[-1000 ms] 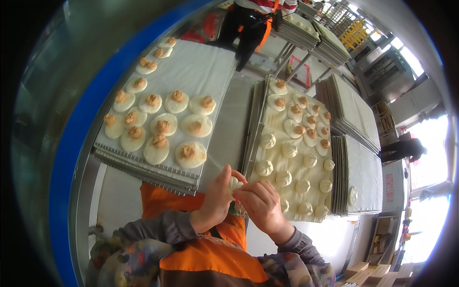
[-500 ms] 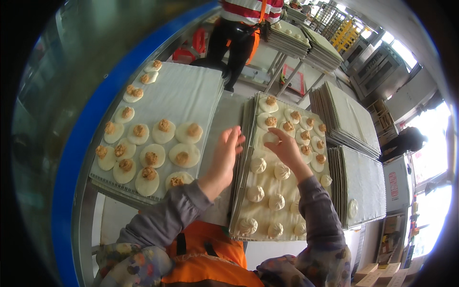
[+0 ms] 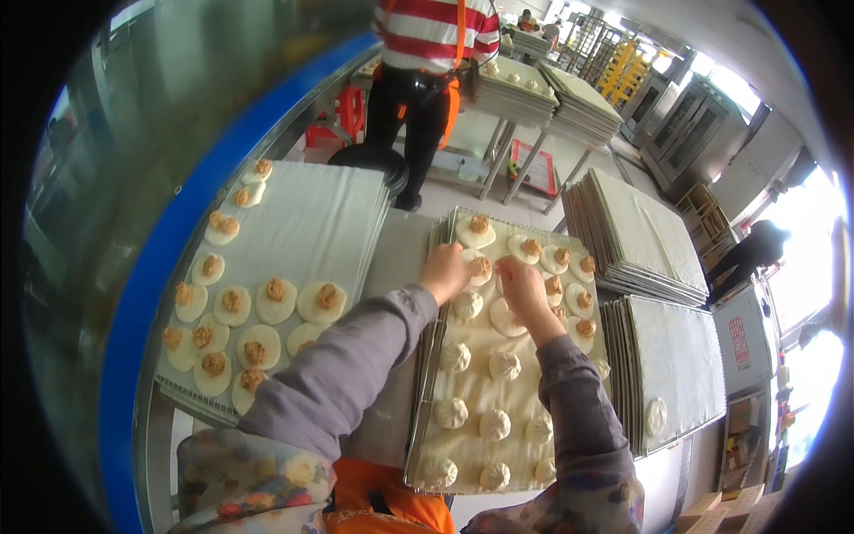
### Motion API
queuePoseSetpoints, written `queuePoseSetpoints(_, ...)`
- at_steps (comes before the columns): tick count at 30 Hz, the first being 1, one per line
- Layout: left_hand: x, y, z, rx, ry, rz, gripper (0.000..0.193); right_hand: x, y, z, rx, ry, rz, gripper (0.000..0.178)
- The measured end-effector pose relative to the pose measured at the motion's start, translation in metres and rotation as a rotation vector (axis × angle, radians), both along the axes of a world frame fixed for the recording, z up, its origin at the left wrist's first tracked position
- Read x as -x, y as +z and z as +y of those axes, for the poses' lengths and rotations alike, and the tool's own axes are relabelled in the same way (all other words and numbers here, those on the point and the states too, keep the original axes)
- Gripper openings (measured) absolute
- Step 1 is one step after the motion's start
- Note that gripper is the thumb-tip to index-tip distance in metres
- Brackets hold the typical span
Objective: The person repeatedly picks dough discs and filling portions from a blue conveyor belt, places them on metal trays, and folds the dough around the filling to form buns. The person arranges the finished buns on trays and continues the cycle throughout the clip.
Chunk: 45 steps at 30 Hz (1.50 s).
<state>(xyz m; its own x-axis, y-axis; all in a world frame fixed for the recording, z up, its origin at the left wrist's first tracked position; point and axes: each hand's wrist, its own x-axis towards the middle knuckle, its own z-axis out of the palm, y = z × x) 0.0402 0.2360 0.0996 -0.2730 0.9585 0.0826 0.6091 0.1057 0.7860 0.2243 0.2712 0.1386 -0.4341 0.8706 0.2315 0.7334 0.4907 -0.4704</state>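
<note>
My left hand (image 3: 447, 274) has its fingers drawn together at the left edge of a filled dough round (image 3: 481, 267), which is flat and pale with brown filling on top. Just to its right, my right hand (image 3: 525, 289) has curled fingers; whatever is between them is hidden. Beneath that hand lies a pale dough piece (image 3: 505, 318), partly covered. The cloth-lined tray (image 3: 467, 392) under both hands carries pleated buns (image 3: 495, 424) in its nearer part. Toward its far and right side are more flat rounds topped with filling (image 3: 530, 250).
At left, a stacked tray (image 3: 329, 200) bears several filled rounds. Cloth-covered tray stacks (image 3: 627, 227) stand to the right, one with a single dough piece (image 3: 656, 416). Beyond the table is a person in a striped top (image 3: 431, 36), beside a black stool (image 3: 369, 165).
My left hand has moved forward and right from the gap between the trays, its fingers closing at a filled round. My right hand stays over the tray. The view has shifted.
</note>
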Motion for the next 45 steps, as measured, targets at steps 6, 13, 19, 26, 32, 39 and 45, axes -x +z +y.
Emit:
queuePoseSetpoints(6, -0.012, 0.008, 0.019, 0.094, 0.043, 0.411, 0.076, 0.038, -0.036, 0.062, 0.078, -0.034, -0.499, 0.031)
queuePoseSetpoints(13, 0.004, -0.010, 0.021, 0.065, -0.074, 0.198, 0.078, 0.035, -0.010, 0.084, 0.568, -0.090, -0.332, 0.030)
queuePoseSetpoints(19, 0.021, -0.029, 0.013, -0.193, -0.146, 0.056, 0.078, 0.033, -0.008, 0.039, 0.097, 0.091, -0.033, 0.033)
queuePoseSetpoints(26, 0.037, 0.029, -0.051, -0.213, -0.265, -0.901, 0.066, 0.031, 0.050, -0.021, 0.779, 0.086, 0.705, 0.029)
queuePoseSetpoints(32, 0.016, 0.076, -0.201, -0.168, -0.362, -1.773, 0.054, 0.030, 0.073, -0.157, 1.051, 0.117, 1.058, 0.024)
queuePoseSetpoints(39, -0.013, 0.073, -0.367, -0.102, -0.057, -1.216, 0.059, 0.001, 0.069, -0.307, 0.738, 0.250, 0.627, 0.016)
queuePoseSetpoints(45, 0.003, 0.057, -0.445, 0.133, -0.308, -0.919, 0.054, -0.010, 0.032, -0.368, 0.859, 0.218, 0.542, 0.013)
